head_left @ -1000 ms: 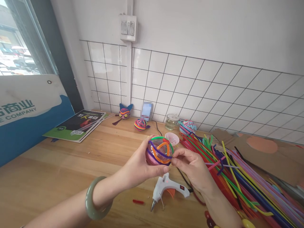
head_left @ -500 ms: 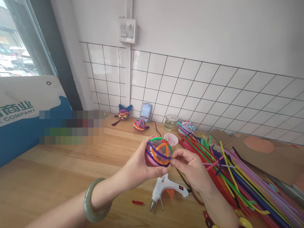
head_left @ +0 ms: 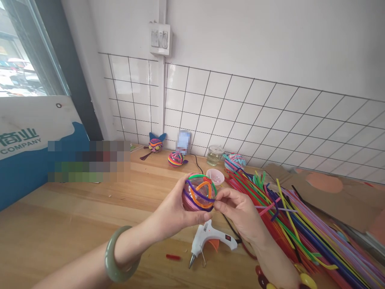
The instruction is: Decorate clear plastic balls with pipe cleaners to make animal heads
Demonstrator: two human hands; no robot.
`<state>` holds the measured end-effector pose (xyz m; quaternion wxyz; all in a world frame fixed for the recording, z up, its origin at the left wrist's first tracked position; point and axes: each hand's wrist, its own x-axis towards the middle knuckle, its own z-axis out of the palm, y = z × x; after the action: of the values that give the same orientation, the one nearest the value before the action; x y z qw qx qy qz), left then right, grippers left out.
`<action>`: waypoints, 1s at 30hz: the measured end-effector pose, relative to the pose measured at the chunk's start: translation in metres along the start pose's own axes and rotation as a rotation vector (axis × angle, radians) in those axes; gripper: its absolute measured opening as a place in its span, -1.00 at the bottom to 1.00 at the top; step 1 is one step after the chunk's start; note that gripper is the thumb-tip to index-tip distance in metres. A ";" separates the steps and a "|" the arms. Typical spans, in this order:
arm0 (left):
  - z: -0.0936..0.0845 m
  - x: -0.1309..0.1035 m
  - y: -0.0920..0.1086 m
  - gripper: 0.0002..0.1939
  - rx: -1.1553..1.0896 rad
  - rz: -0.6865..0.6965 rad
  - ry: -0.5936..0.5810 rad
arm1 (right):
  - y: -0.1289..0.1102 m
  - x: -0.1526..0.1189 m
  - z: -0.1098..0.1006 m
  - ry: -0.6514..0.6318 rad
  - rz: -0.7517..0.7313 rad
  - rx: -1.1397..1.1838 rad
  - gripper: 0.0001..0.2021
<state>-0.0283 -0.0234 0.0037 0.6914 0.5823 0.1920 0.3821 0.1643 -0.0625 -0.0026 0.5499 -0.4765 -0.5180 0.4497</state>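
My left hand (head_left: pixel 177 200) is wrapped round a clear plastic ball (head_left: pixel 197 188), its thumb along the lower front. Green, orange, pink and purple pipe cleaners line the ball's surface. At the ball's right side, my right hand (head_left: pixel 237 208) pinches the end of a purple pipe cleaner (head_left: pixel 200 196) that runs across the front. Below both hands a white hot glue gun (head_left: pixel 210 237) lies on the table, its metal nozzle pointing down and left. A short red piece (head_left: pixel 173 257) lies left of the nozzle.
Many coloured pipe cleaners (head_left: pixel 288 224) spread over the right of the wooden table (head_left: pixel 90 208). Behind the ball are a pink bowl (head_left: pixel 215 176), a glass jar (head_left: pixel 214 155) and several decorated balls, one with blue ears (head_left: pixel 155 143). Cardboard (head_left: pixel 337 200) lies at the right.
Hardly anything differs. The whole view has shifted slightly, and both hands keep the same hold on the ball and the purple pipe cleaner.
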 end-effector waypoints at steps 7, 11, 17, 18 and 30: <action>-0.001 -0.001 -0.002 -0.24 0.022 0.010 0.001 | 0.000 0.001 0.000 -0.001 -0.006 -0.031 -0.79; -0.001 0.000 0.000 -0.26 0.020 0.017 -0.009 | 0.002 0.001 0.000 0.000 -0.010 -0.036 -0.79; 0.003 -0.002 0.009 -0.31 0.062 -0.061 0.042 | 0.002 0.001 -0.001 0.008 0.009 -0.017 -0.75; 0.004 -0.002 0.010 -0.33 0.063 -0.055 0.049 | 0.002 0.001 -0.001 0.011 0.014 -0.019 -0.74; 0.000 -0.005 0.011 -0.49 0.077 -0.064 0.146 | -0.001 0.001 0.001 0.014 -0.027 -0.073 -0.73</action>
<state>-0.0349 -0.0268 0.0136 0.6647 0.5724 0.2751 0.3935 0.1635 -0.0616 -0.0016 0.5420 -0.4922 -0.5365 0.4197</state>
